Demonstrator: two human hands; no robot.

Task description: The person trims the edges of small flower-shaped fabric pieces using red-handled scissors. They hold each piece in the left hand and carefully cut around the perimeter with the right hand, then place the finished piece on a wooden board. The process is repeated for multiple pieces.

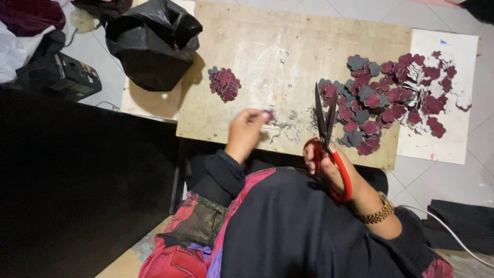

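Note:
My right hand [332, 167] grips red-handled scissors [325, 135], blades slightly apart and pointing away from me over the plywood board [267, 56]. My left hand [246, 131] is blurred, fingers pinched around a small maroon flower-shaped cutout [268, 114] just above the board's near edge. A small heap of finished maroon cutouts [224, 84] lies on the board left of centre. A big spread of maroon and grey flower cutouts [391, 98] covers the board's right end and the white sheet [453, 144] beside it. Tiny trimmings [290, 123] litter the board between my hands.
A black plastic bag [149, 41] sits at the board's far left corner. A dark box [62, 74] and piled cloth lie at the far left. A black surface [77, 185] fills the left foreground. A white cable [453, 231] runs across the floor at right.

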